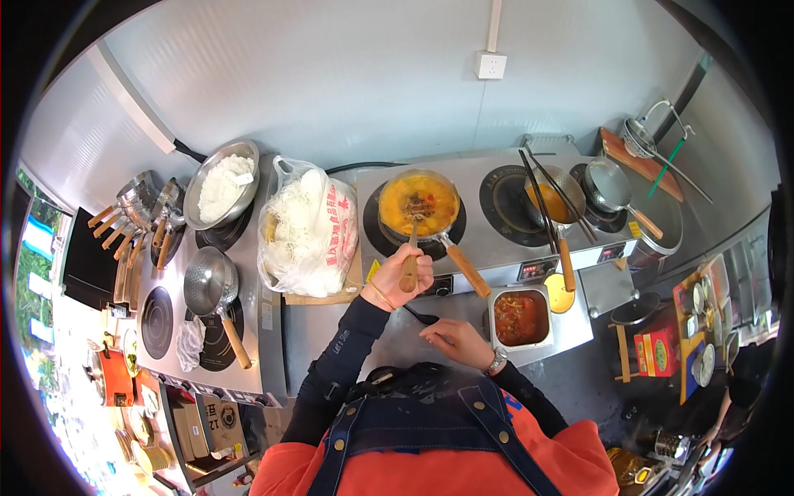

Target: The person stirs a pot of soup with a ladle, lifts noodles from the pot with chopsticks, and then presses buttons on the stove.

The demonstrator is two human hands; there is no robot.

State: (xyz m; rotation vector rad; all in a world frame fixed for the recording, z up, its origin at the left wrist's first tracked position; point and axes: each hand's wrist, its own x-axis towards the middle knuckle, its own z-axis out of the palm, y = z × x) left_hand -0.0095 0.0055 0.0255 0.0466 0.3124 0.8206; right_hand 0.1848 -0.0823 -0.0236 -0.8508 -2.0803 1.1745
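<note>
Side counter, left: metal bowl of white noodles by its back right corner; nearer the front edge, a hammered pan, handle pointing toward the front right corner.

Long counter, left end: clear plastic bag of white noodles, red print on its side. Just right of it, on a hob, the pot, holding orange soup. Pot handle slants right and out over the front edge.

Left hand: fingers closed round the wooden grip of a spoon. Spoon runs nearly straight from the hand toward the back edge, far end in the soup. Pot lies directly beyond this grip; left hand is the nearer to the pot bowl. Pot handle passes to the right of the fist, apart from it.

Right hand: nearer the body, below the front edge; loosely curled, partly open. Fingertips just beside a black spoon; contact cannot be told.

Right of that hand: metal tub of red sauce, yellow-filled dish off its back right corner. Behind, on the long counter: saucepan with dark chopsticks across it.
</note>
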